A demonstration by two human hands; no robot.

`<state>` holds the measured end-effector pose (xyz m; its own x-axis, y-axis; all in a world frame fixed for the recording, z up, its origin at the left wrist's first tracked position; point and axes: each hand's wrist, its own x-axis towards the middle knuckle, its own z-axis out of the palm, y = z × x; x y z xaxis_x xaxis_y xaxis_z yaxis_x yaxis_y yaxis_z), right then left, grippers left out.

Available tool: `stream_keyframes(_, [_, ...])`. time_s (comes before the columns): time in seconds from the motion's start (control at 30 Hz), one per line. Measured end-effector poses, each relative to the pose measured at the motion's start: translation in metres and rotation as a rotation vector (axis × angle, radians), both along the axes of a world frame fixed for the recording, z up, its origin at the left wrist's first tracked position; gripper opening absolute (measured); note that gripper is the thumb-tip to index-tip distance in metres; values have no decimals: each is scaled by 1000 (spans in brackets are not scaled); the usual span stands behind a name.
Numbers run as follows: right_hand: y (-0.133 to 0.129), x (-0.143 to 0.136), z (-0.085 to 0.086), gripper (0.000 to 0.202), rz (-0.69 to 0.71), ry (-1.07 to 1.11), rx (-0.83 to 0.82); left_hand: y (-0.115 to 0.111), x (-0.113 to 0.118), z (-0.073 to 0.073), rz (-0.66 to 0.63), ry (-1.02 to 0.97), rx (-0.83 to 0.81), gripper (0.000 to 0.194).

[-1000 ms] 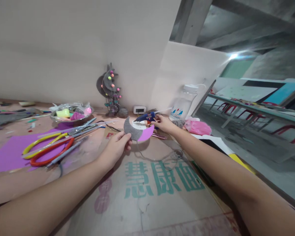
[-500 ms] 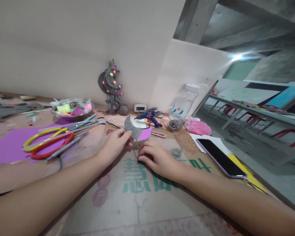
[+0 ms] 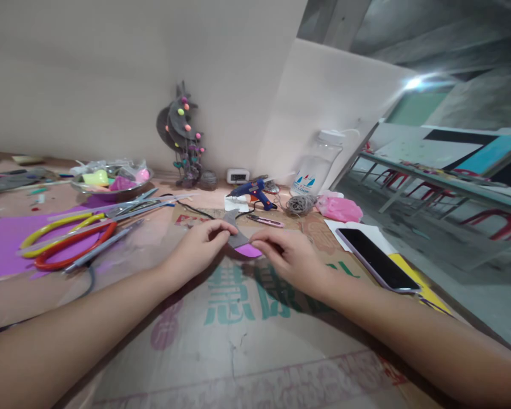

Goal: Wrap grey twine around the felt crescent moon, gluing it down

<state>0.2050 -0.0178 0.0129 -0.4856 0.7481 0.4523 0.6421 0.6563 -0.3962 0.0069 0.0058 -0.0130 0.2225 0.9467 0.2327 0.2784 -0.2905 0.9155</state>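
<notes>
Between the thumb and fingers of my left hand (image 3: 208, 238) is a crescent (image 3: 237, 234), a flat moon shape wrapped in grey yarn. Its lower part is bare and purple (image 3: 249, 250). My right hand (image 3: 292, 255) is closed in a pinch against the crescent's right end, where the grey yarn meets the purple part. The yarn in that pinch is mostly hidden by the fingertips. Both hands are just above the printed cardboard (image 3: 196, 358). Behind them lie a blue glue gun (image 3: 253, 192), a pink craft knife (image 3: 265, 221) and a ball of grey yarn (image 3: 300, 205).
Scissors (image 3: 70, 238) with red and yellow handles lie on purple sheets (image 3: 4, 244) at left, near a metal bowl (image 3: 111, 195). A decorated moon hanging (image 3: 181, 130) leans on the wall. A water bottle (image 3: 317, 165) and phone (image 3: 377, 258) are at right.
The crescent has tilted down and lies flatter, closer to the cardboard. My right hand has come up from the hanging strand to the crescent's right edge. The view has shifted slightly.
</notes>
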Motion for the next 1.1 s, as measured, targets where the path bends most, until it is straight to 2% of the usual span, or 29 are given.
stream_keyframes(0.13, [8, 7, 15, 22, -96, 46, 1, -5, 3, 3, -45, 26, 14, 21])
stream_keyframes(0.27, [9, 10, 28, 25, -157, -19, 0, -8, 6, 1, -116, 48, 17, 38])
stream_keyframes(0.43, [4, 10, 37, 25, -199, -69, -21, -8, 5, -3, -152, 6, 13, 36])
stream_keyframes(0.63, [16, 15, 28, 25, -161, -6, -81, -8, 3, -3, -179, 41, 51, 31])
stream_keyframes(0.87, [34, 25, 21, 20, -40, -19, -307, -10, 3, 4, -103, 71, 74, 22])
stream_keyframes(1.03, [38, 29, 18, 23, -34, -51, -439, -10, 4, 5, -99, 0, 35, 24])
stream_keyframes(1.1, [40, 31, 16, 27, 14, -59, -480, -8, 4, 3, -95, -42, 2, 26])
